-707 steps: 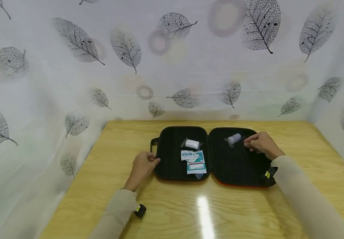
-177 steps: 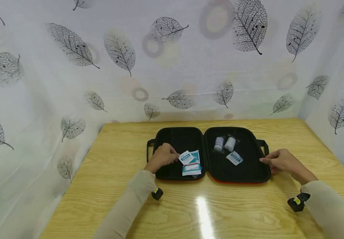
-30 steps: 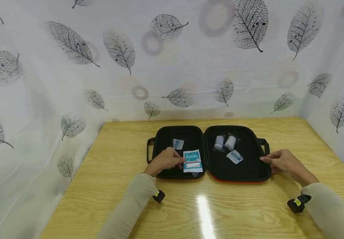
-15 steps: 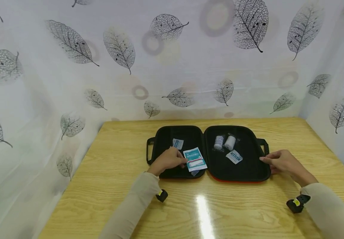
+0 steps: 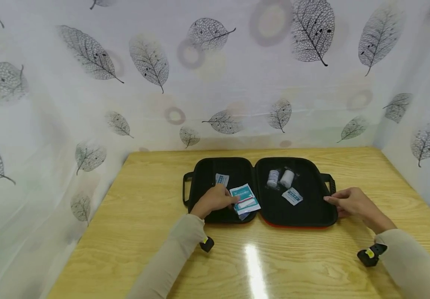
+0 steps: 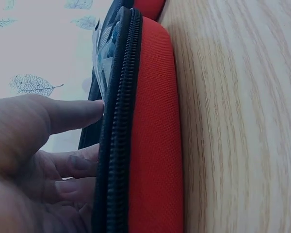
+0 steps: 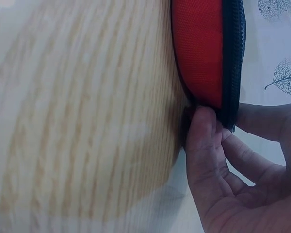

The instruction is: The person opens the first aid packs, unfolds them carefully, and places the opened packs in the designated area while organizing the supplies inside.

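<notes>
A black-lined case (image 5: 296, 211) with a red shell lies spread flat on the table, its two halves side by side. Over the left half, my left hand (image 5: 215, 199) pinches the edge of a teal-and-white packet (image 5: 245, 198); in the left wrist view the fingers are partly behind the case wall. Beneath that packet a small clear-blue one (image 5: 243, 216) peeks out. A small white-and-blue sachet (image 5: 221, 179) lies behind the left hand. My right hand (image 5: 353, 205) grips the outer rim of the right half, and the red shell (image 7: 199, 48) shows there in the right wrist view.
In the right half lie two wrapped white rolls, one printed roll (image 5: 273, 177) and one plain roll (image 5: 287, 178), with a white-and-blue sachet (image 5: 292, 196) before them. Handles stick out at both sides of the case. A leaf-print cloth (image 5: 215, 83) hangs behind the table (image 5: 140, 232).
Since the oldest frame, both rolls and one sachet have come to lie in the right half. In the last second my left hand shifted the teal-and-white packet right and it turned slightly.
</notes>
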